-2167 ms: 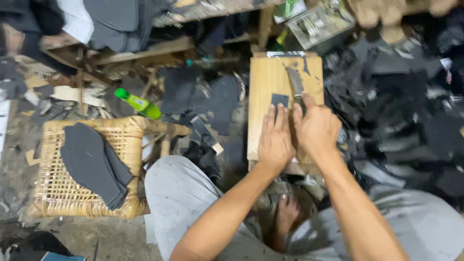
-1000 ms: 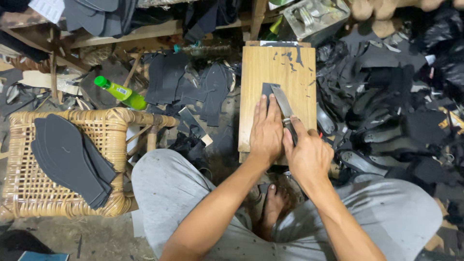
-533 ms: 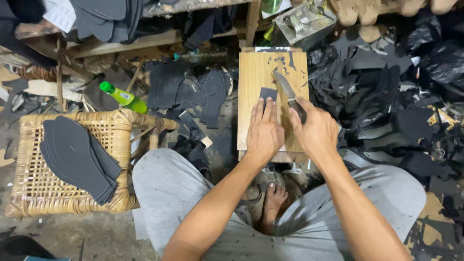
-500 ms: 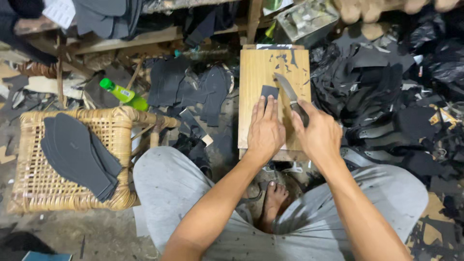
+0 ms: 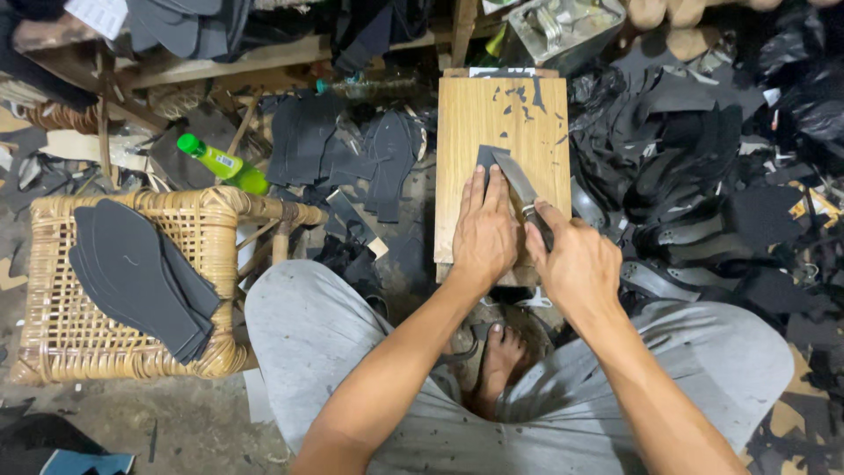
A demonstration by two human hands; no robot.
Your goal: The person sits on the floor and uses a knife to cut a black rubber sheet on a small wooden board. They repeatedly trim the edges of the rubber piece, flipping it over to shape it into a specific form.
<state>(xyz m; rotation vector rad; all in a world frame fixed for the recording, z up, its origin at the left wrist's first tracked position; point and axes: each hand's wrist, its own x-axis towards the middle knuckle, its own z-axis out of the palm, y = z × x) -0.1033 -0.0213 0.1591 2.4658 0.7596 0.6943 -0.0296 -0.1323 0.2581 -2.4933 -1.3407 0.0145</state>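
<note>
Since the earlier frame our knife (image 5: 517, 180) has shifted little. Our right hand (image 5: 576, 264) grips its handle; our left hand (image 5: 483, 230), fingers flat, pins the dark piece (image 5: 486, 158) mid-board (image 5: 466, 114).

Bare wooden board (image 5: 501, 110) beyond the hands lies open; black offcut piles (image 5: 694, 176) crowd both sides

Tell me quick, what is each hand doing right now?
Left hand: open, pressing a dark piece flat on the wooden board.
Right hand: closed around a knife, blade against the dark piece.
</note>
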